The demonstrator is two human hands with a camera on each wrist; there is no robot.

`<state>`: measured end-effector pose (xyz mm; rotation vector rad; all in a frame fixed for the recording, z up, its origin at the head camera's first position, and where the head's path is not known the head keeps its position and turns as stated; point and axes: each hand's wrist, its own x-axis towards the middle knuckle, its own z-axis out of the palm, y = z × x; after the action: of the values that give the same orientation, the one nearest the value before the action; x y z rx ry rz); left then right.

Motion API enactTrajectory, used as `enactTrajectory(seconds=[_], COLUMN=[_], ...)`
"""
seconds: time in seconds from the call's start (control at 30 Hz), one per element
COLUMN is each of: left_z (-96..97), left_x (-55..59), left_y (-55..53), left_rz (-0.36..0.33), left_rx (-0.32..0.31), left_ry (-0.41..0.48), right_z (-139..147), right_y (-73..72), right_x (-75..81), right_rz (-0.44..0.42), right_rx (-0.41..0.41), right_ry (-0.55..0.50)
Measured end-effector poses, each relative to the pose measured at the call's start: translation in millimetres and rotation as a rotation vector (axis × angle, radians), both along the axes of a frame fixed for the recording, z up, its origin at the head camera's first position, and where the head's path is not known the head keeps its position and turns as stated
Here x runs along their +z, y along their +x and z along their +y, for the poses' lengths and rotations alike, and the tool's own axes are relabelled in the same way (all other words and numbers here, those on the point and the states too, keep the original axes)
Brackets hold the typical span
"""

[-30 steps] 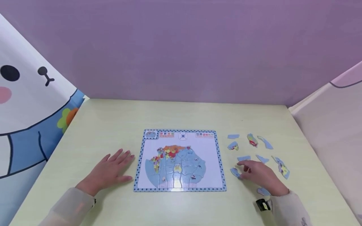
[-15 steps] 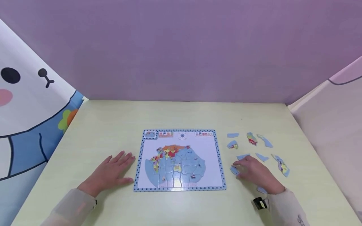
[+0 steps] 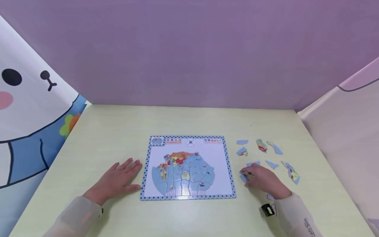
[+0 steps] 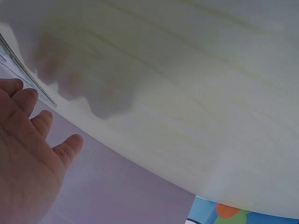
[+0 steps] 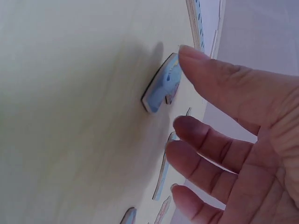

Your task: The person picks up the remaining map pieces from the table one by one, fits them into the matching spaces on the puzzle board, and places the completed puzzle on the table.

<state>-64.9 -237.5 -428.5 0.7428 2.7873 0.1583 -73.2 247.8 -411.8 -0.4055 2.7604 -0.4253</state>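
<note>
A world map puzzle board (image 3: pixel 189 198) with a dotted blue border lies mid-table, its map partly filled with joined pieces. To its left my left hand (image 3: pixel 116 182) rests palm down, fingers spread, fingertips close to the board's edge. On the other side, my right hand (image 3: pixel 265 181) has thumb and forefinger at a small blue puzzle piece (image 3: pixel 243 177) by the board's right edge. In the right wrist view the thumb touches one end of this puzzle piece (image 5: pixel 161 88); the forefinger is mostly hidden there, and the other fingers curl loosely.
Several loose puzzle pieces lie right of the board, among them a long blue and yellow piece (image 3: pixel 292 172), a green and red one (image 3: pixel 262 145) and a blue strip (image 3: pixel 242 142). A piece (image 3: pixel 270 197) is partly under the right wrist. A purple wall (image 3: pixel 189 52) stands behind the table.
My right thumb and forefinger have closed in around the blue piece, and the hand has shifted slightly left. The left hand stays nearly still. The view has shifted a little.
</note>
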Motion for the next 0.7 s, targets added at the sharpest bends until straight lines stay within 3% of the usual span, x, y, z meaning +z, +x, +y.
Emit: enactTrajectory(seconds=[0.43, 0.7], left_z=[8.8, 14.0], left_x=[-1.7, -5.8], left_y=[-2.3, -3.4], left_rz=[-0.011, -0.018], left_rx=[-0.030, -0.038], left_ry=[-0.003, -0.007], right_z=[2.6, 4.4], right_y=[-5.2, -7.7], right_x=[-8.3, -9.9], right_rz=[-0.033, -0.077], right_rx=[-0.018, -0.056], right_ry=[0.060, -0.019])
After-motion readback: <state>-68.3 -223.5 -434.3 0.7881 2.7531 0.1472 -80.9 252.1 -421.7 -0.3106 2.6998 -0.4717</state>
